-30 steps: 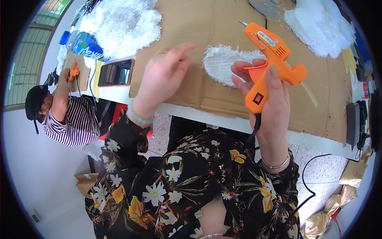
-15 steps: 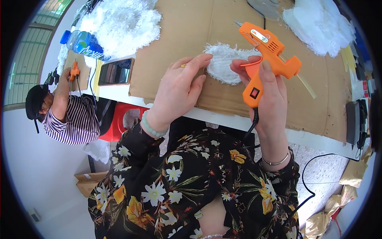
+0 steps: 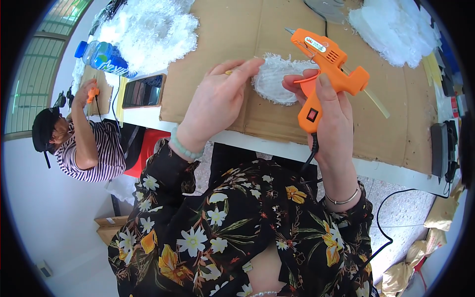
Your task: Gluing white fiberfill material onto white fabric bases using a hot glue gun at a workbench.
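Note:
My right hand (image 3: 332, 111) is wrapped round the handle of an orange hot glue gun (image 3: 321, 64), its nozzle pointing up and left. A translucent glue stick (image 3: 376, 102) sticks out of the gun's rear. My fingers are at the orange trigger. Just beyond lies an oval pad of white frayed fabric (image 3: 277, 81) on the cardboard, partly hidden by my right fingers. My left hand (image 3: 215, 101) hovers beside the pad's left edge, index finger stretched toward it, the thumb mostly hidden. Nothing shows in this hand.
Brown cardboard (image 3: 222, 29) covers the white table. Heaps of white frayed fabric (image 3: 153, 34) lie at the back left and the back right. A phone (image 3: 143, 91) and a blue-capped bottle (image 3: 104, 57) are at left. A co-worker (image 3: 89, 148) there holds another orange glue gun (image 3: 92, 94).
My left hand has shifted slightly left and turned, so its thumb shows less. The glue gun in my right hand has moved slightly left. The co-worker's arm has changed position.

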{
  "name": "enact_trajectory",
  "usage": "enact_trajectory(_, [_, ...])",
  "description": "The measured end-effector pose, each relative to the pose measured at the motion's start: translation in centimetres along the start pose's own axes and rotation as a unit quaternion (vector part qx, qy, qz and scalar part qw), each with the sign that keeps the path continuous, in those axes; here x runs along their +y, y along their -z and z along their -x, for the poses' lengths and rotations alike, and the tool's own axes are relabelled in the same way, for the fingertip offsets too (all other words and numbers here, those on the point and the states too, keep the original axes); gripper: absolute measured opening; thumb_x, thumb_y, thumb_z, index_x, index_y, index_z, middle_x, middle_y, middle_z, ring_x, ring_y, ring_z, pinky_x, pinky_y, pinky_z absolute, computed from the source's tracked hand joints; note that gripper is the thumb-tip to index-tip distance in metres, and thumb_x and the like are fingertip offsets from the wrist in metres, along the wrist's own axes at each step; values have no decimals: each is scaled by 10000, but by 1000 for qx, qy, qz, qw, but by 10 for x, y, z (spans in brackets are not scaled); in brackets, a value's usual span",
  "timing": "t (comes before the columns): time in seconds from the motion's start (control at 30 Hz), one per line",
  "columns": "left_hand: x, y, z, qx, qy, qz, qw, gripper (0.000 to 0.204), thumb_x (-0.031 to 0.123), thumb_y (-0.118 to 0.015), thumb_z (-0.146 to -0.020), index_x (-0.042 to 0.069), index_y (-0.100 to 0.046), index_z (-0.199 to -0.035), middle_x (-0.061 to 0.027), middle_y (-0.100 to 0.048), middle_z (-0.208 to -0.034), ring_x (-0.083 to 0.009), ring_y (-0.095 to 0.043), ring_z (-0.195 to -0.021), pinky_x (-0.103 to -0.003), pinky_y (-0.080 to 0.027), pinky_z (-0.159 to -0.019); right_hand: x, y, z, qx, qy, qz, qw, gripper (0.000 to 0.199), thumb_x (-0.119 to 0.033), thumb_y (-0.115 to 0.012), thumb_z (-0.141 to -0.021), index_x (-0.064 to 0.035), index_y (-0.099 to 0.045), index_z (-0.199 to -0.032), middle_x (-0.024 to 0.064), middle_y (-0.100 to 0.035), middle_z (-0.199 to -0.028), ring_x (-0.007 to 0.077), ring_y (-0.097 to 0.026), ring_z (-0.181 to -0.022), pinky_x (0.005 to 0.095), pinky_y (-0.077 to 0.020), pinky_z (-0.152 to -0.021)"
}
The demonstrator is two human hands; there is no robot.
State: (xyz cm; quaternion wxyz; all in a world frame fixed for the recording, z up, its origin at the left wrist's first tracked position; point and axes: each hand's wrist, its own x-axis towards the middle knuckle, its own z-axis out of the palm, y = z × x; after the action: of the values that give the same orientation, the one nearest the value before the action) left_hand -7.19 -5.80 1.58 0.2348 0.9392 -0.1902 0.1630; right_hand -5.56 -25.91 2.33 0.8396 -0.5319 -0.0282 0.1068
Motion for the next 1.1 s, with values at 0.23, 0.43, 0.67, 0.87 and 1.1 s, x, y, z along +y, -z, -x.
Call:
enact_trajectory(0.23, [-5, 5, -1, -13, -35, 21, 999, 461, -65, -483, -800, 63, -534, -1240, -113, -678, -1008, -315, -606, -1002, -398, -460, -890, 1, 0, -1, -3, 6, 3, 1000, 330, -264, -413, -1006, 34, -510, -1109, 188, -643, -1008, 281, -618, -1027, 399, -426, -1005])
enact_trajectory(0.43, [-8, 14, 5, 56, 100, 143, 983, 487, -80, -471, -786, 62, -530, -1247, -113, -677, -1023, -330, -607, -988, -397, -481, -859, 1, -1, 0, -2, 2, 12, 1000, 324, -257, -418, -1006, 36, -510, -1107, 190, -643, -1004, 277, -618, -1020, 402, -429, -1000])
enact_trajectory(0.67, [-6, 9, -5, -44, -56, -11, 997, 484, -94, -451, -796, 47, -515, -1255, -109, -669, -1066, -337, -587, -1055, -390, -461, -904, -5, 0, 1, -4, 1, 4, 1000, 335, -266, -428, -999, 38, -513, -1110, 197, -647, -1007, 289, -632, -992, 409, -428, -996])
enact_trajectory(0.87, [-4, 15, 5, -2, 6, 95, 995, 452, -95, -443, -828, 30, -511, -1257, -123, -660, -1115, -333, -584, -1080, -374, -446, -933, -40, 25, 18, -91, 40, 126, 987, 376, -285, -468, -968, 50, -520, -1131, 188, -649, -1003, 266, -640, -972, 382, -494, -885])
enact_trajectory(1.1, [-4, 14, 22, 101, 126, 240, 957, 426, -98, -495, -837, 24, -526, -1244, -124, -660, -1077, -243, -625, -1042, -321, -463, -903, -54, 39, 17, -162, -88, 151, 971, 324, -256, -537, -959, 27, -535, -1117, 75, -609, -987, 148, -593, -935, 300, -478, -852])
